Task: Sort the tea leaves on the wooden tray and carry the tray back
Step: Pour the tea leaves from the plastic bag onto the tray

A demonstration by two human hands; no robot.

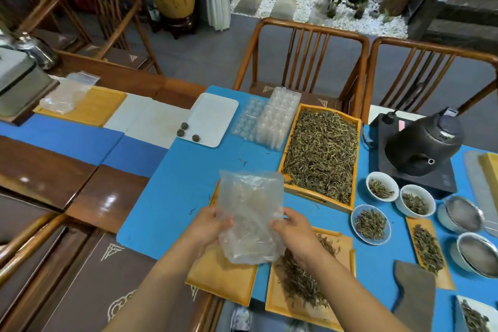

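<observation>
Both hands hold a crumpled clear plastic bag upright over the table's near edge. My left hand grips its left side, my right hand its right side. Under the bag lies an empty wooden tray. Beside it on the right, a wooden tray carries a loose pile of tea leaves, partly hidden by my right forearm. Farther back stands a large deep wooden tray filled with tea leaves.
A white tray bears three tea balls; clear plastic moulds stand beside it. A black kettle sits on its base at right. Bowls of leaves, strainers and a narrow leaf tray crowd the right. Chairs stand behind the table.
</observation>
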